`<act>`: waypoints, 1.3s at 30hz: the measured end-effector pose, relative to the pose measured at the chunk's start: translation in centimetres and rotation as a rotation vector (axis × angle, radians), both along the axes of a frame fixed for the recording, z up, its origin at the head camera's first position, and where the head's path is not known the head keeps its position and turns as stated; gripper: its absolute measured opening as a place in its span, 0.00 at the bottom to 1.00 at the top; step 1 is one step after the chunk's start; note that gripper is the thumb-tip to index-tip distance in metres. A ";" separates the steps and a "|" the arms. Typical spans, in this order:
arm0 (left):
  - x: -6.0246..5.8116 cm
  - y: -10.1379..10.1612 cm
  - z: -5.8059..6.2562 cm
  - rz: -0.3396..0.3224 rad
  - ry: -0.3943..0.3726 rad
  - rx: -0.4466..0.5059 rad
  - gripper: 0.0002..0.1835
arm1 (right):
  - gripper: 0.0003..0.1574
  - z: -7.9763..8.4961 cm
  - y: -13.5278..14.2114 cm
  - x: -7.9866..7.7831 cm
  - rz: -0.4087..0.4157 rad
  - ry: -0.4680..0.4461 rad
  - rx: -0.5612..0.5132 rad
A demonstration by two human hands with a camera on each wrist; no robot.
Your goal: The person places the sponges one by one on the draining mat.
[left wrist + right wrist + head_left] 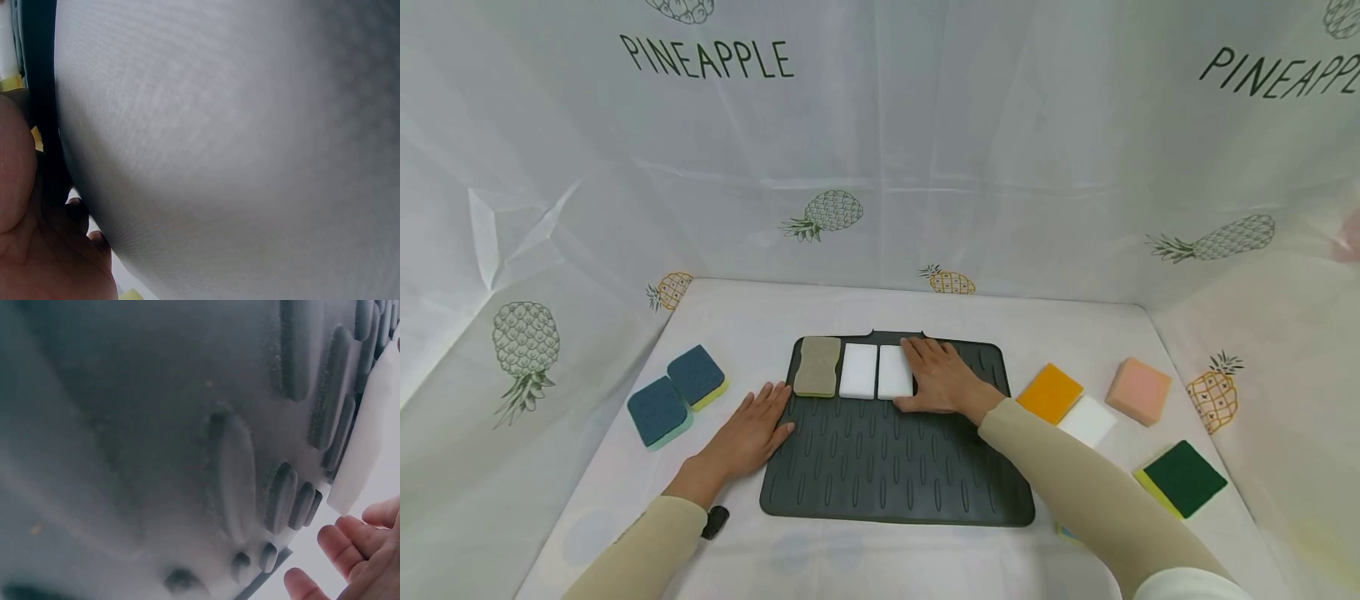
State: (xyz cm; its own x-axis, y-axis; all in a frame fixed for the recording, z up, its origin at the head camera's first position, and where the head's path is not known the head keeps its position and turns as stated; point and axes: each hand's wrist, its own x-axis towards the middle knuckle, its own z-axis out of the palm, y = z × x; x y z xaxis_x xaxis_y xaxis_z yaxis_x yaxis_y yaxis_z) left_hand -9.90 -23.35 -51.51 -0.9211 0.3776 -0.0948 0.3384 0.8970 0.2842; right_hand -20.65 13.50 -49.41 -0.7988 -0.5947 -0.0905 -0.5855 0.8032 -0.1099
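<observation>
A dark grey ribbed mat [895, 467] lies on the table. My left hand [748, 437] rests at its left edge, fingers straight and fingertips right at the rim. Along the mat's far side, a beige scrub sponge [817, 367] with notched sides, a white sponge block [858, 372] and a second white sponge block [892, 372] stand in a row. My right hand [942, 379] spans the second white block from the right, forefinger at its far end and thumb at its near end. In the right wrist view, fingers [369, 547] show beside this white block [362, 440].
Two blue-topped sponges [658, 411] lie left of the mat. To the right are an orange sponge [1051, 393], another white block [1086, 421], a pink sponge [1138, 390] and a green-and-yellow scrub sponge [1183, 477]. A pineapple-print sheet [880, 150] hangs behind and beside the table.
</observation>
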 end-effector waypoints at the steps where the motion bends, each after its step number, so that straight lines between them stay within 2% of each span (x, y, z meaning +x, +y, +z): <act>1: 0.0 0.0 0.0 0.000 0.001 0.000 0.38 | 0.69 0.1 0.2 0.1 -0.001 0.008 -0.008; 5: 0.0 0.2 0.2 -0.001 0.000 0.002 0.38 | 0.67 0.4 0.9 0.7 -0.008 0.070 -0.054; 16: 0.1 0.2 0.0 0.007 -0.010 -0.002 0.38 | 0.50 0.9 4.2 2.8 -0.063 0.274 -0.208; 22: 0.2 0.1 -0.1 0.003 0.005 -0.002 0.38 | 0.48 0.9 7.2 4.0 -0.126 0.294 -0.223; 29: 0.1 0.2 -0.3 -0.001 0.015 0.003 0.38 | 0.46 0.8 11.9 5.3 -0.195 0.326 -0.214; 39: 0.1 0.2 -0.6 0.005 0.013 0.002 0.38 | 0.45 0.9 17.5 7.0 -0.338 0.248 -0.136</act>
State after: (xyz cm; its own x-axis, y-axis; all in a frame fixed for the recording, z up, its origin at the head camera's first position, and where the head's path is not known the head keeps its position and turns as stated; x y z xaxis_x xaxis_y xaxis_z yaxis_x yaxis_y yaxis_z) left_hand -9.82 -23.18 -52.07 -0.9239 0.3736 -0.0822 0.3380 0.8979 0.2819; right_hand -13.68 30.96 -48.50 -0.9381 -0.2898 0.1898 -0.3147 0.9419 -0.1173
